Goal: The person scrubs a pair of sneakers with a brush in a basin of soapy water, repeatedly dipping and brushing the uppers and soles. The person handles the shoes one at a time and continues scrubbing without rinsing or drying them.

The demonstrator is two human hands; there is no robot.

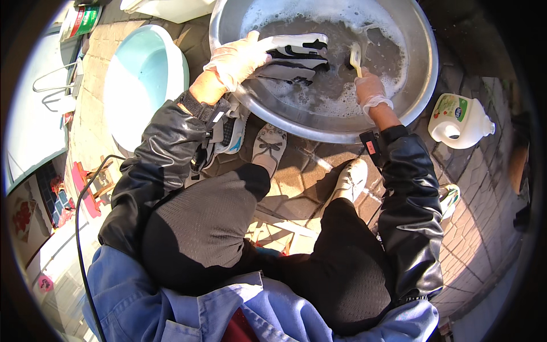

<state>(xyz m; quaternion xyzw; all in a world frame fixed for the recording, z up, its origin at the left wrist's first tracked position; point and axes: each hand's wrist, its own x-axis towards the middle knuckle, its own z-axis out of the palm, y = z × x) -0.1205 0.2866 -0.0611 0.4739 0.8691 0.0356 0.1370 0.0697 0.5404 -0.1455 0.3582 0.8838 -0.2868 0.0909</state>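
Note:
My left hand (239,57), in a thin clear glove, grips a white and black sneaker (295,53) over the left side of a large metal basin (333,136). Murky water with white suds (342,104) fills the basin. My right hand (371,90), gloved as well, holds a cream-handled brush (355,55) by its handle. The brush head is at the water, to the right of the sneaker and apart from it; its dark bristles are partly hidden.
A light blue plastic basin (177,64) stands at the left. A white plastic jug (466,122) lies on the paving at the right. More sneakers (230,128) sit below my left wrist. A black cable (77,222) runs past my left arm.

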